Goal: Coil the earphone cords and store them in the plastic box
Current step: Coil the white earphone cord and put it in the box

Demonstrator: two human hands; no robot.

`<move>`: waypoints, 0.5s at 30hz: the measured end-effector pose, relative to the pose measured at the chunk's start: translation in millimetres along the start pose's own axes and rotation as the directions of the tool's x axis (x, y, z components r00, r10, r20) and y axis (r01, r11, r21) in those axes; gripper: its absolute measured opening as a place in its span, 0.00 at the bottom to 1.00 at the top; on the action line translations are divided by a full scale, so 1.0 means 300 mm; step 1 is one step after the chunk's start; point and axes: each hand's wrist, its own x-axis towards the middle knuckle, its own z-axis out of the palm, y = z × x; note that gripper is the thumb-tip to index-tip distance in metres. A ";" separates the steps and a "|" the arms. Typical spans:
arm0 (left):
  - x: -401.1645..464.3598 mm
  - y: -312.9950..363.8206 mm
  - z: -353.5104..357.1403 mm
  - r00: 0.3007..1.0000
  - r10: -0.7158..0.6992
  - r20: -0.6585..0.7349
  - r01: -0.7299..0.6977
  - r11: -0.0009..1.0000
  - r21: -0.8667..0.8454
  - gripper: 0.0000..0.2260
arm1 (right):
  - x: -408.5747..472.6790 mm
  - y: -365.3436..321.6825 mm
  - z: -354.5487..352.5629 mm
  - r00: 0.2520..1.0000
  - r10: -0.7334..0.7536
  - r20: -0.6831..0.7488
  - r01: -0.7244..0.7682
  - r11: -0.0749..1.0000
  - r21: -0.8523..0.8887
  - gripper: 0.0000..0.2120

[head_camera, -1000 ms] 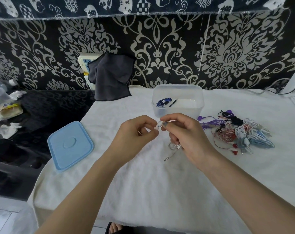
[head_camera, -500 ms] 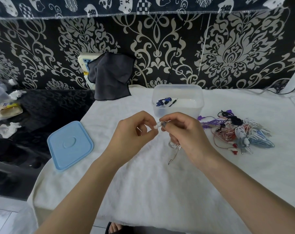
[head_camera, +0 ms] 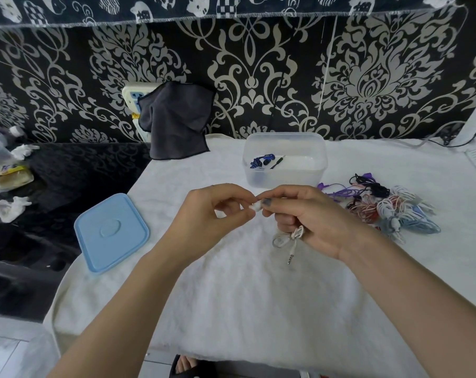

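Both hands [head_camera: 258, 211] pinch thin white cord [head_camera: 288, 238].

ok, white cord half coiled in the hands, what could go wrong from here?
1. The white earphone cord has a loose loop and plug dangling under the right hand; the coil may unravel.
2. The left hand only pinches the earbud end, which may slip.
3. The earphone pile looks tangled, so the next pull may drag several.

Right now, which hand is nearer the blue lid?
Left. The left hand is just right of the blue lid; the right hand is farther right, beyond it.
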 end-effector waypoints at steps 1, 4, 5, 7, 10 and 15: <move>-0.001 0.006 0.000 1.000 0.014 0.008 -0.014 1.000 -0.003 0.05 | 0.001 -0.004 -0.003 0.999 0.028 0.021 -0.028 0.999 0.029 0.07; -0.005 0.016 0.003 0.999 0.014 0.043 -0.013 0.999 -0.032 0.03 | 0.001 -0.011 -0.013 0.991 0.105 0.085 -0.112 0.990 0.081 0.09; -0.006 0.019 0.004 0.999 0.006 0.052 -0.004 0.999 -0.045 0.03 | -0.001 -0.012 -0.016 0.987 0.125 0.099 -0.134 0.987 0.093 0.09; -0.009 0.024 0.007 0.998 0.001 0.059 0.003 0.998 -0.067 0.02 | -0.001 -0.011 -0.019 0.982 0.147 0.116 -0.161 0.979 0.122 0.09; -0.006 0.020 0.010 0.998 -0.037 0.050 0.043 0.991 -0.123 0.01 | 0.000 -0.007 -0.018 0.979 0.157 0.127 -0.179 0.966 0.186 0.07; 0.007 0.017 0.016 0.988 -0.152 0.001 0.149 0.967 -0.209 0.03 | 0.007 -0.002 0.000 0.986 0.142 0.088 -0.164 0.929 0.331 0.07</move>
